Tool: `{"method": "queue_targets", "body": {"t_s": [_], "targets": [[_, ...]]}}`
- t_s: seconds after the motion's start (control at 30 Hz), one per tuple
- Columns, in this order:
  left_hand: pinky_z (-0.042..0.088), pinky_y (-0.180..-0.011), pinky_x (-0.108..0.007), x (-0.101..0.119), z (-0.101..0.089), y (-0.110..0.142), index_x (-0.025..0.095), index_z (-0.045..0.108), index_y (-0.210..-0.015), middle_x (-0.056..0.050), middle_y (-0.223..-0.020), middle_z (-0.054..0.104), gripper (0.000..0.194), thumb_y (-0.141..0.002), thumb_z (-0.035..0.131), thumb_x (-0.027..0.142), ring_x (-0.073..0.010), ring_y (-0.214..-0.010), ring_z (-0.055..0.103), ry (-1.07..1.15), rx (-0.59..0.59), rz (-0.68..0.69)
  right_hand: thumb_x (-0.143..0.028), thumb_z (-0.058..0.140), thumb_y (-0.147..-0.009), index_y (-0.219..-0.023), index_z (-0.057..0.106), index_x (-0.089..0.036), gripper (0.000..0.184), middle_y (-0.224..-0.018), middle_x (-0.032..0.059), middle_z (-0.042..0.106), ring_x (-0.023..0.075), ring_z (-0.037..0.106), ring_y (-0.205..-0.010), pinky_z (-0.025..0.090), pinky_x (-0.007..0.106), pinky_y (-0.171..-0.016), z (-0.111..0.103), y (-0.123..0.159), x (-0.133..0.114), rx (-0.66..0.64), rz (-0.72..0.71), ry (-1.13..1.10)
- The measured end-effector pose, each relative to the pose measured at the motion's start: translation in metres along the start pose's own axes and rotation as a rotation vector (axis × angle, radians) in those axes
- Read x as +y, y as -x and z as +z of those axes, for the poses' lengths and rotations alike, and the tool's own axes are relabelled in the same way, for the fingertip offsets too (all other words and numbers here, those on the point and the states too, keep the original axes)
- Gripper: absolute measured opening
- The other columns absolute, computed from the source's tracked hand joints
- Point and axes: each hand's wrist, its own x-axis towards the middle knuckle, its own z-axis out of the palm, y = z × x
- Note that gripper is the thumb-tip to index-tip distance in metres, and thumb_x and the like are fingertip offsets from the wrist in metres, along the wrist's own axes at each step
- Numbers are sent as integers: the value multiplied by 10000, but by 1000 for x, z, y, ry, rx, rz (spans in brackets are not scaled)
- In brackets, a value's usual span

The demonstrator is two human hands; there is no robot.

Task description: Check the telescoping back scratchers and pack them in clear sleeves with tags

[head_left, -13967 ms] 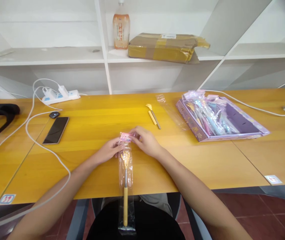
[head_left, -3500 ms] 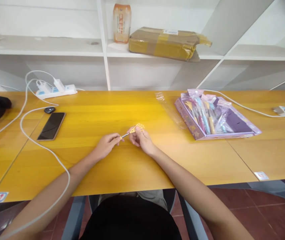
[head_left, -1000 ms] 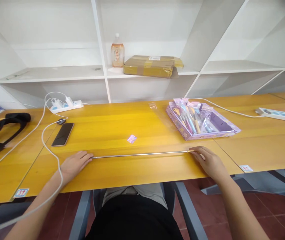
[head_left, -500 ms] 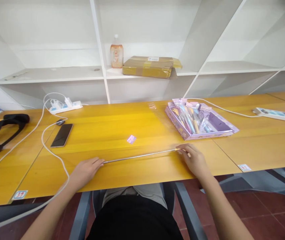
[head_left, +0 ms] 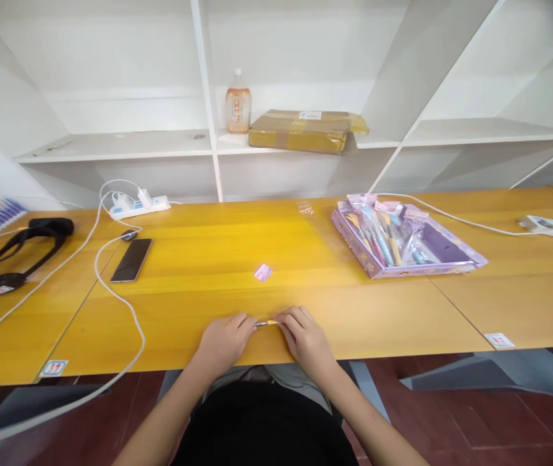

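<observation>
Both hands are pinching a short telescopic back scratcher (head_left: 267, 322) at the desk (head_left: 208, 259) front edge: left hand (head_left: 225, 340) closed on one end, right hand (head_left: 305, 336) on the other. Pink tag (head_left: 263, 272) lying just beyond.

Yellow table (head_left: 198, 259) — purple star-patterned tray (head_left: 354, 243), black phone (head_left: 131, 259).

No text seems legible anywhere.

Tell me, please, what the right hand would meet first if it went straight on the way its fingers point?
Probably the left hand: the right hand points left along the short rod pinched between them, and their fingertips nearly touch.
</observation>
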Motion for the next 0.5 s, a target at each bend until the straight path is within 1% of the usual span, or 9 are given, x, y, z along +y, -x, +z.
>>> {"method": "queue_targets", "body": {"t_s": [0.1, 0.27, 0.5], "targets": [[493, -666, -312, 1, 0, 0, 231, 696, -1162, -80, -994, 747, 333, -1149, 384, 348, -211, -816, 709, 9, 12, -9, -149, 519, -1080, -1118, 661, -266, 189, -1012, 88, 686, 282, 624, -917, 567, 434, -793, -3, -2, 0, -1, 11, -24], [461, -624, -318, 2, 2, -4, 213, 695, -1070, -63, -952, 743, 319, -1131, 459, 419, -213, -768, 699, 25, -7, -48, -144, 525, -1079, -1100, 641, -252, 159, -1007, 89, 672, 274, 617, -919, 559, 419, -781, -4, -3, -3, -15, 8, -23], [424, -602, -308, 4, 2, -4, 224, 681, -1013, -29, -912, 726, 332, -1140, 436, 408, -202, -736, 678, -4, 17, -65, -171, 527, -1096, -1104, 634, -231, 123, -1020, 85, 654, 258, 599, -941, 543, 408, -813, -4, -1, -2, -44, 11, -11]]}}
